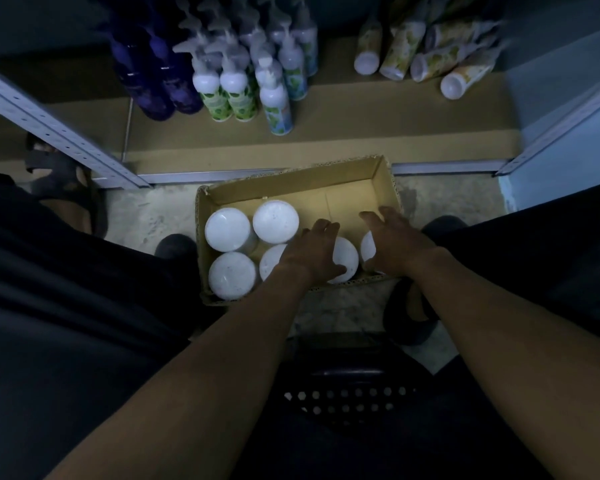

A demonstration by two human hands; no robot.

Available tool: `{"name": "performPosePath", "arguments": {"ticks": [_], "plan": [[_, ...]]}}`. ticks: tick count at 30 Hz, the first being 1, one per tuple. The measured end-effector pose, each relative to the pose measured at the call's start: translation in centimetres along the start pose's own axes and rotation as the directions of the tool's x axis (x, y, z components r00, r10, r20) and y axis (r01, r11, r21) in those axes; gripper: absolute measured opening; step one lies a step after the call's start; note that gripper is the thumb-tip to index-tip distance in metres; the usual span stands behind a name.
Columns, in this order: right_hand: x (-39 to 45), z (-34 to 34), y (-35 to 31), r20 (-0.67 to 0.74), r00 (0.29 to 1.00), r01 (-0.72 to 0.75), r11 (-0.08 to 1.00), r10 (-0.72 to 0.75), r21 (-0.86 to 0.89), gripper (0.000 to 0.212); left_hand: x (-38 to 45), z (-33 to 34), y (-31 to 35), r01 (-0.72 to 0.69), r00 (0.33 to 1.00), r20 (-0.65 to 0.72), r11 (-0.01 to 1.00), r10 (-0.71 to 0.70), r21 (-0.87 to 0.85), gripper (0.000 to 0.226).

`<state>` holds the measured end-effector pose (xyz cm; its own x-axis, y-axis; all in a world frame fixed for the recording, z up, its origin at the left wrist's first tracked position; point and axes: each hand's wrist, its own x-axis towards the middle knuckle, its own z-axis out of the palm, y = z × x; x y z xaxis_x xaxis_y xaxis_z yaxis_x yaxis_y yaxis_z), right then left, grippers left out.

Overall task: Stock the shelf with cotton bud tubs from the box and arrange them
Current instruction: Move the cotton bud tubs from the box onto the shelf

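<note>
Six cotton bud tubs stand upright in an open cardboard box [293, 188] on the floor, just in front of the lowest shelf [361, 133]. Four sit in a two-by-two block at the box's left end: the back-left tub [227, 229], the back-right tub [275, 222], the front-left tub [232, 275] and a fourth tub [271, 263] half hidden under the left wrist. Two more stand along the near wall to the right, the fifth tub [345, 259] and the sixth tub [368, 245]. Each shows a round, plain white lid; the bodies are hidden, and no label can be read. The right end of the box at the back shows bare cardboard.

The left hand [314, 252] lies over the fifth tub with fingers bent down around its lid, thumb at the near edge. The right hand [394, 242] covers the sixth tub with fingers spread wide and fairly straight; whether it grips cannot be told.

On the shelf, lined with brown cardboard, stand two dark purple bottles [160, 74], a cluster of about ten white pump bottles [253, 64] with green and blue leaf labels, and about six tubes [426, 53] with yellow-green print lying or leaning on the right. Their writing is too blurred to read
</note>
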<state>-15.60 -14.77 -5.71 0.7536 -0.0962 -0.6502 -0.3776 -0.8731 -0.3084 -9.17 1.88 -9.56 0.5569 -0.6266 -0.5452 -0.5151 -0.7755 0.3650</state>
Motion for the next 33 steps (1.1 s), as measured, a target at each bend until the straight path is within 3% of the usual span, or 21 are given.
{"name": "performPosePath", "arguments": {"ticks": [21,33], "plan": [[2.3,2.5,1.0,0.051,0.993,-0.104,0.992,0.108,-0.069,0.09,0.4,2.4,1.9,0.079,0.996,-0.048,0.996,-0.077,0.041,0.082],[2.6,3.1,0.5,0.003,0.99,-0.138,0.983,0.139,-0.122,0.081,0.8,3.4,2.1,0.103,0.992,-0.076,0.993,-0.099,0.063,0.081]]}}
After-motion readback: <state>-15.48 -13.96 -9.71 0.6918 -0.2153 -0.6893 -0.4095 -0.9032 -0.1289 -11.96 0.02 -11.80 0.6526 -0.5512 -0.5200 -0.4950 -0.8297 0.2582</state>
